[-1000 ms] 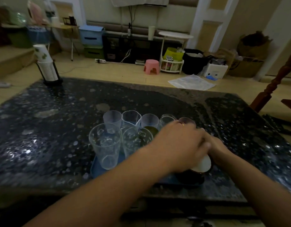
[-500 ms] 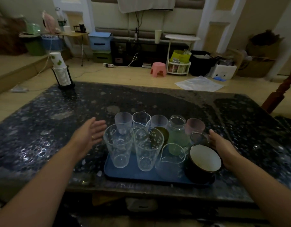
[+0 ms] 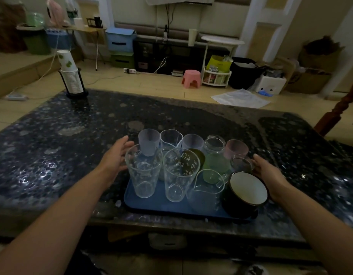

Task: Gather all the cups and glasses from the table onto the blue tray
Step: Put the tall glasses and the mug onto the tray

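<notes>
A blue tray [image 3: 151, 203] sits on the near edge of a dark speckled table [image 3: 52, 155], crowded with cups and glasses standing upright. In its front row, from nine to three o'clock, stand a tall clear glass [image 3: 143, 171], a second tall glass with cat prints [image 3: 180, 175], a clear jug with a handle [image 3: 208, 190] and a black mug with a white inside [image 3: 245, 192]. Behind them, at the tray's twelve o'clock edge, stand a frosted cup [image 3: 149, 140], a wavy-rimmed glass [image 3: 171, 138], another frosted cup [image 3: 192, 141], a glass jar [image 3: 214, 143] and a pink cup [image 3: 236, 148]; a green cup [image 3: 216, 165] and a small clear glass [image 3: 241, 163] sit between the rows. The left hand [image 3: 116, 157] is at the tray's nine o'clock side, fingers straight and spread, holding nothing, just beside the tall clear glass. The right hand [image 3: 269, 171] is at three o'clock, its thumb by the small clear glass and its palm against the black mug; whether its fingers grip anything cannot be told. A stack of paper cups [image 3: 70, 76] in a rack stands at the table's far ten o'clock corner, well apart from the tray
</notes>
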